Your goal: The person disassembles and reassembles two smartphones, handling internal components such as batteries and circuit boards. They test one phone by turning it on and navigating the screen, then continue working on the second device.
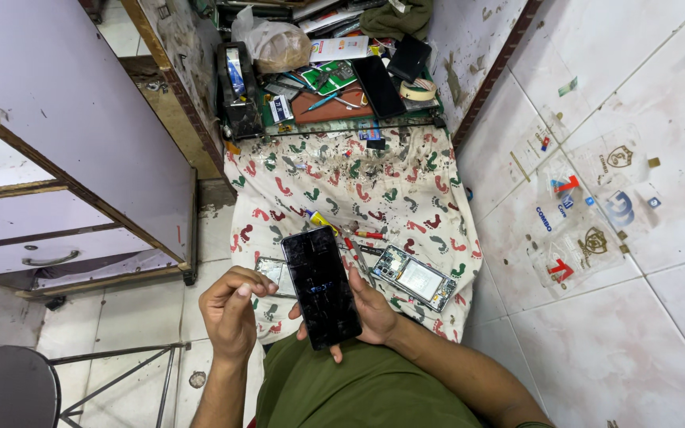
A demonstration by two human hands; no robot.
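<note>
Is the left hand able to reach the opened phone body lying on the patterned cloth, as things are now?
Probably not directly. The left hand is beside the dark phone screen, which the right hand holds, and this screen lies between it and the opened phone body.

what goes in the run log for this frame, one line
right hand: holds black phone screen | left hand: fingertips beside its edge | opened phone body: on patterned cloth

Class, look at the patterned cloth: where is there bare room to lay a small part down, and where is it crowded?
Free: the cloth's upper middle, between the cluttered tray and the screwdrivers. Crowded: the near end, where the right hand holds the black phone, beside the opened phone body.
</note>
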